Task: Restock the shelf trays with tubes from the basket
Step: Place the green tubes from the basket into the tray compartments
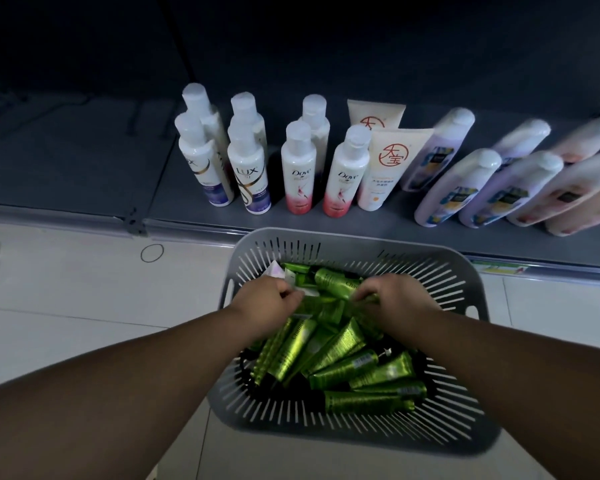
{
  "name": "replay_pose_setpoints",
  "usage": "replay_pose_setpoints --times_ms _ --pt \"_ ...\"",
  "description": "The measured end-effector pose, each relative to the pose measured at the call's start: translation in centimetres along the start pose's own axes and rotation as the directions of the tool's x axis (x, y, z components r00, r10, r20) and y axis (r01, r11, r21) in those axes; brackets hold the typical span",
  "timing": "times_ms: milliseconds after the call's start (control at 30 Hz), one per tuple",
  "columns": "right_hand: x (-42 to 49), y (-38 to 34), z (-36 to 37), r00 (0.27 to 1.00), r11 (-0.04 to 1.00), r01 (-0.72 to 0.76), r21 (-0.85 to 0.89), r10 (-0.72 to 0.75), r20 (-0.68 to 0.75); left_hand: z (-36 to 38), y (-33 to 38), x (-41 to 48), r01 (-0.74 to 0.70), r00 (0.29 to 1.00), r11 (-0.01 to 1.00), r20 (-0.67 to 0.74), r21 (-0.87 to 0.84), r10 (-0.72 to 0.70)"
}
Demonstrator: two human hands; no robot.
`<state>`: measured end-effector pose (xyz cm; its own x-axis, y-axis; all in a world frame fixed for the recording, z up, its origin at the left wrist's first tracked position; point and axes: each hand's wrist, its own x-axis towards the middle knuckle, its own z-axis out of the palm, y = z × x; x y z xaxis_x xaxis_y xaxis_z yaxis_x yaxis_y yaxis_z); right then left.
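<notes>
Green tubes (343, 365) fill grey basket (447, 282); left hand (267, 299), right hand (399, 299) each grip some

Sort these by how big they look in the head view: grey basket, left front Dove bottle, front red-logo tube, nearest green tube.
1. grey basket
2. front red-logo tube and left front Dove bottle: too alike to rank
3. nearest green tube, slimmest though closest to the camera

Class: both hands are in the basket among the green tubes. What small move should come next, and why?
Probably lift the gripped green tubes clear of the basket toward the shelf: left hand and right hand both curl round tubes atop the pile, and no green tubes stand on the shelf.
</notes>
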<state>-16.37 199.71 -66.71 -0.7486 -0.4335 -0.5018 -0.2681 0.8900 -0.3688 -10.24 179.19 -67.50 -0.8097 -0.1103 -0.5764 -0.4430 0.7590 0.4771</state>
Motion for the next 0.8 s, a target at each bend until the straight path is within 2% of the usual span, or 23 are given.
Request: replay_pose_setpoints --times_ms 267,333,400,467,533,567,633,700,733,800 --pt "-5.4 -3.3 -2.9 0.966 0.942 -0.143 0.305 0.200 -0.166 -3.1 1.3 -5.8 -0.022 0.989 0.961 -0.147 -0.276 -0.019" --pt "-7.1 -4.4 -3.5 0.949 0.879 -0.155 0.452 0.260 -0.180 -3.8 1.8 -7.7 -0.056 0.977 0.939 -0.210 -0.338 -0.017" --pt "-9.1 -5.7 -3.8 0.932 0.678 -0.136 0.722 0.334 -0.138 -4.5 2.5 -10.1 -0.094 0.962 0.911 -0.274 -0.401 -0.021" --pt "-11.1 -7.2 -4.5 0.928 0.368 -0.092 0.925 0.369 -0.054 -5.1 3.1 -12.5 -0.130 0.944 0.860 -0.328 -0.494 -0.046" --pt "-13.3 -9.0 -5.3 0.945 0.045 -0.028 0.999 0.326 0.012 -5.8 3.9 -14.9 -0.163 0.925 0.749 -0.363 -0.642 -0.110" --pt "-14.4 -9.8 -5.8 0.952 -0.062 -0.015 0.998 0.305 0.033 -6.1 4.4 -16.0 -0.176 0.921 0.676 -0.363 -0.716 -0.144" --pt "-16.5 -11.4 -6.9 0.963 -0.161 -0.006 0.987 0.265 0.049 -7.0 5.7 -18.4 -0.196 0.933 0.499 -0.318 -0.844 -0.172" --pt "-18.4 -12.7 -8.0 0.974 -0.164 0.028 0.986 0.228 0.010 -7.7 7.0 -20.7 -0.205 0.953 0.334 -0.266 -0.920 -0.147" --pt "-19.4 -13.3 -8.6 0.977 -0.148 0.052 0.988 0.214 -0.019 -8.0 7.5 -21.8 -0.217 0.957 0.295 -0.262 -0.931 -0.123" --pt "-21.2 -14.4 -9.8 0.980 -0.116 0.101 0.988 0.182 -0.079 -8.4 8.3 -23.8 -0.254 0.957 0.306 -0.284 -0.917 -0.054"
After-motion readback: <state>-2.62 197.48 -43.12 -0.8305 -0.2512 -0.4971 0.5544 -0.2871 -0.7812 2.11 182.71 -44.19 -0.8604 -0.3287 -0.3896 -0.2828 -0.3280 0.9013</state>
